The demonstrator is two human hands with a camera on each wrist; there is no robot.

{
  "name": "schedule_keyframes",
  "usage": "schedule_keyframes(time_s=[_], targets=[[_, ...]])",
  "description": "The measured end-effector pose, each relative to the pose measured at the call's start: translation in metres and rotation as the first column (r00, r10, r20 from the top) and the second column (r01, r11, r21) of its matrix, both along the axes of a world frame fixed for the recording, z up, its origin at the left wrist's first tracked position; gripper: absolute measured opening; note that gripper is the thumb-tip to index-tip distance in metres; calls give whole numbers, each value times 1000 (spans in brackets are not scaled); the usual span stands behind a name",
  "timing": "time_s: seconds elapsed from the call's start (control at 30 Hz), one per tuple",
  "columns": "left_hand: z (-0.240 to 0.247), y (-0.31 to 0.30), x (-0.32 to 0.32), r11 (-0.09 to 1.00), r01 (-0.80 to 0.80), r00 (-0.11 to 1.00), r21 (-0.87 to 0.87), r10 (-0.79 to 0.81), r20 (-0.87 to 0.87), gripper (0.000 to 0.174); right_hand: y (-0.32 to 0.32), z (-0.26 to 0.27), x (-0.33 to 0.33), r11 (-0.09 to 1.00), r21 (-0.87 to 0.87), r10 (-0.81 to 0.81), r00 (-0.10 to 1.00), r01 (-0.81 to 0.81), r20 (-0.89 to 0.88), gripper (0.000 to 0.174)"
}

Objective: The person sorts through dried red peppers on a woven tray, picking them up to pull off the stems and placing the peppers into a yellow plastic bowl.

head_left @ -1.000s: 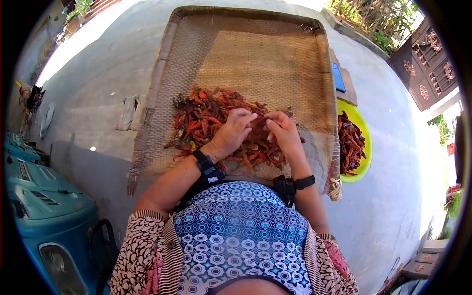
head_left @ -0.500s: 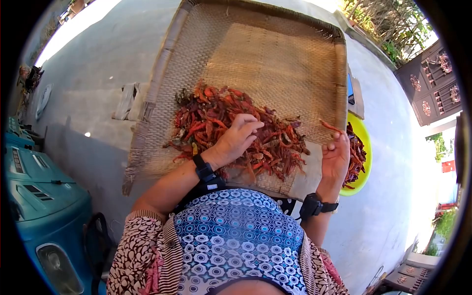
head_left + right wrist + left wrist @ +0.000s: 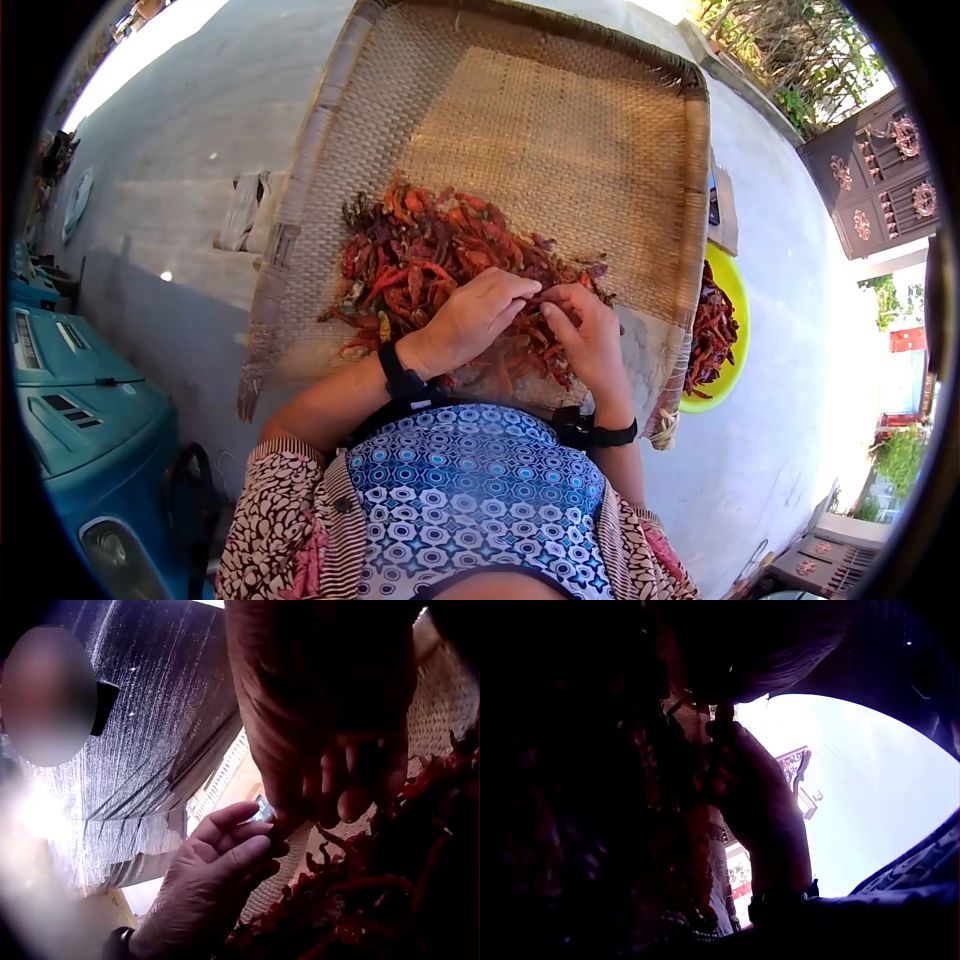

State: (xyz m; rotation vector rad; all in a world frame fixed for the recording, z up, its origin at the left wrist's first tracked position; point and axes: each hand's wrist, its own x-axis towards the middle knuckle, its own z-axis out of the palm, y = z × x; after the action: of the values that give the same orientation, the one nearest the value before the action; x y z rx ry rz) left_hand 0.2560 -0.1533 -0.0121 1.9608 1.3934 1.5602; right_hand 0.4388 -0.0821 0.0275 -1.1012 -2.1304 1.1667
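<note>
A heap of dried red chili peppers (image 3: 430, 250) lies on the near part of a woven tray (image 3: 560, 130). Over the right side of the heap, my left hand (image 3: 470, 322) and right hand (image 3: 588, 338) meet fingertip to fingertip. Between them they pinch a dark red chili pepper, mostly hidden by the fingers. In the right wrist view, the left hand (image 3: 214, 881) comes up from below, thumb against fingers, to meet the right hand (image 3: 322, 727), whose fingers are curled. The left wrist view is very dark and shows the right hand (image 3: 754, 799) in outline.
Right of the tray, a yellow-green basin (image 3: 738, 340) holds more dark red chilies. A piece of board (image 3: 726, 215) with a phone-like object lies behind it. A teal vehicle (image 3: 95, 420) stands at the left, and a folded cloth (image 3: 243, 212) lies on the concrete floor.
My right hand went from the left hand out to the basin's edge with a chili pepper, and is now back at the left hand. The left hand stays over the heap.
</note>
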Motion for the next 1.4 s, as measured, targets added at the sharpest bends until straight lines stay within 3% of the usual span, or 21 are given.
schedule_keyframes(time_s=[0.13, 0.23, 0.3, 0.4, 0.47, 0.53, 0.63, 0.73, 0.83, 0.93, 0.97, 1.07, 1.17, 1.27, 1.4], targets=[[14, -2, 2, 990, -47, 999, -131, 48, 0, 31, 0, -1, 2, 978, -209, -26, 999, 18, -34, 12], [23, 4, 0, 976, -111, 974, -186, 69, -217, 30, 6, -1, 24, 947, -291, -164, 984, 138, -68, 12], [20, 11, 2, 981, -140, 949, -138, 92, -303, 30, 16, -6, 49, 911, -357, -307, 916, 204, -259, 13], [18, 24, 2, 983, -173, 892, -60, 131, -432, 27, 32, -13, 91, 821, -457, -553, 677, 342, -486, 18], [14, 30, 0, 983, -173, 864, -66, 120, -489, 23, 43, -18, 122, 792, -609, -592, 300, 45, -748, 29], [8, 36, -6, 979, -162, 852, -125, 75, -519, 19, 45, -11, 126, 743, -669, -651, 205, -27, -731, 34], [13, 36, -8, 973, -177, 876, -150, 86, -475, 11, 31, -10, 96, 723, -674, -670, 396, 154, -628, 30], [31, 32, -9, 968, -206, 900, -142, 131, -416, 10, 19, -12, 67, 873, -474, -328, 859, 117, -392, 30], [39, 28, -6, 960, -218, 926, -177, 147, -347, 7, 10, 1, 26, 929, -364, -134, 980, 74, -144, 22], [42, 24, -4, 944, -210, 941, -256, 124, -315, 8, 9, -9, 6, 997, -73, 12, 993, -20, -115, 20], [41, 22, -3, 935, -200, 950, -293, 112, -290, 10, 10, -14, 6, 995, -102, 4, 1000, -7, -29, 17], [40, 21, -2, 889, -182, 977, -420, 115, -180, 11, 12, -19, 9, 995, -82, 59, 998, -61, -26, 16], [41, 23, -1, 881, -215, 975, -422, 166, -150, 14, 7, -2, 17, 903, -429, -97, 986, 30, -134, 15], [39, 26, -4, 915, -212, 958, -344, 124, -260, 23, 13, -8, 35, 793, -608, -266, 917, 33, -298, 14], [26, 31, -5, 953, -114, 890, -280, -27, -455, 30, 18, -12, 58, 776, -630, -413, 773, 21, -482, 13]])
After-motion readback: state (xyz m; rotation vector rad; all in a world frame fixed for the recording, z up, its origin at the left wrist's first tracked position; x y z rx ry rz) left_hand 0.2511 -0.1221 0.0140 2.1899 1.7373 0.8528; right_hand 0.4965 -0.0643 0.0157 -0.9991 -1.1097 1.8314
